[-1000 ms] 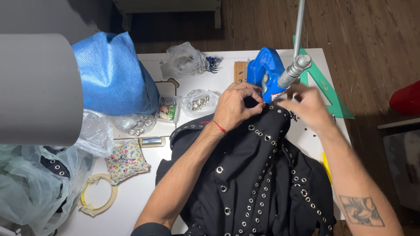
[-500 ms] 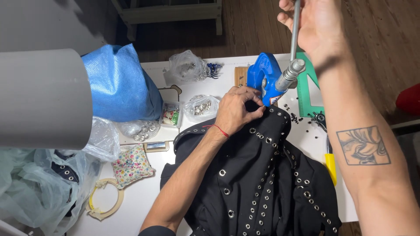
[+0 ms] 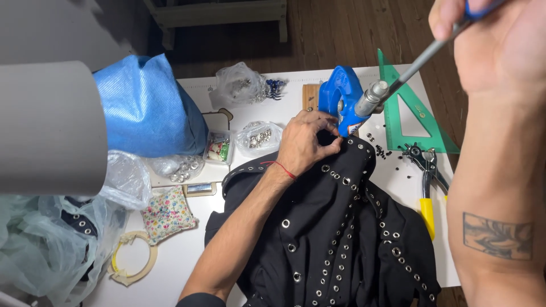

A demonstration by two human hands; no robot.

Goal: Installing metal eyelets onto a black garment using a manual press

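R hand (image 3: 489,42) is closed around the top of the press lever (image 3: 424,57), fist at the upper right, raised well above the table. L hand (image 3: 304,142) pinches the black garment (image 3: 341,227) by its edge, fingertips tight on the fabric right at the base of the blue eyelet press (image 3: 339,99).

Key relation: lever's long axis runs diagonally, from the R fist down and left to the metal collar on the press head. Work point sits under that head, just beside the L fingertips, so L hand is the near one; R hand is well apart, at the far end of the lever.

Garment is spread over the white table (image 3: 187,256), studded w/ rows of silver eyelets, collar end toward the press. Nearby: green set square (image 3: 398,122), yellow-handled punch pliers (image 3: 426,176), bags of eyelets (image 3: 259,136), blue bag (image 3: 148,108).
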